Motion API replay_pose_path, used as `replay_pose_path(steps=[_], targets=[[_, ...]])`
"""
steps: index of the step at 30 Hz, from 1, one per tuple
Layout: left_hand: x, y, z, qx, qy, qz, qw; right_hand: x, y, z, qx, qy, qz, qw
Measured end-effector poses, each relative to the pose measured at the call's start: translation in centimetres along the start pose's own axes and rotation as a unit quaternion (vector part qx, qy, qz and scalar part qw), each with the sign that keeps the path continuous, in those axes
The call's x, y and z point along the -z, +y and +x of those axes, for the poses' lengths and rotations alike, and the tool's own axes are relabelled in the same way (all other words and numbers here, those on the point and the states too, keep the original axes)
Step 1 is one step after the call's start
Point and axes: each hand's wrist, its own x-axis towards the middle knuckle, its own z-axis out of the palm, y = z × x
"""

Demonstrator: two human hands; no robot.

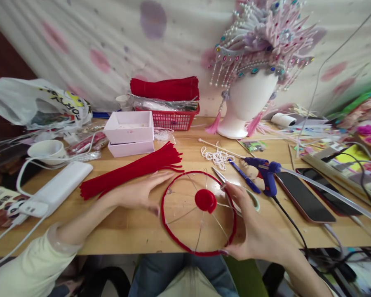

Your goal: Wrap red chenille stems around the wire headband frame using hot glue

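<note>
The round red-wrapped wire frame (pixel 205 201), with thin spokes and a red pompom hub, is laid flat on the wooden worktop (pixel 136 231) near its front edge, directly between the two hands. The left hand (pixel 139 194) is set against the left rim, fingers straight and together. The right hand (pixel 253 231) is spread along the right rim, fingers apart.

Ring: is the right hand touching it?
Touching. In the head view the right hand grips the ring at its right rim, finger above, thumb below.
</note>
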Motion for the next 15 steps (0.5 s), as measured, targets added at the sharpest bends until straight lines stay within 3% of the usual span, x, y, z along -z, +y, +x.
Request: replay_pose_path(steps=[5, 10, 12, 15], targets=[[0.8, 0.1, 1.9, 0.048, 0.111, 0.009, 0.993, -0.3, -0.1, 0.6, -0.014, -0.005, -0.004, 1.000], [0.3, -0.6, -0.5, -0.021, 0.016, -0.086, 0.996, -0.6, -0.2, 2.0, -0.002, -0.034, 0.012, 0.999], [0.4, -1.2, -1.7, -0.038, 0.029, -0.112, 0.993, -0.6, 0.1, 2.4, 0.004, -0.040, 0.000, 0.999], [0.3, -1.6, -2.4, 0.012, 0.034, -0.046, 0.998, -0.7, 0.8, 2.5, 0.024, -0.041, -0.030, 0.998]])
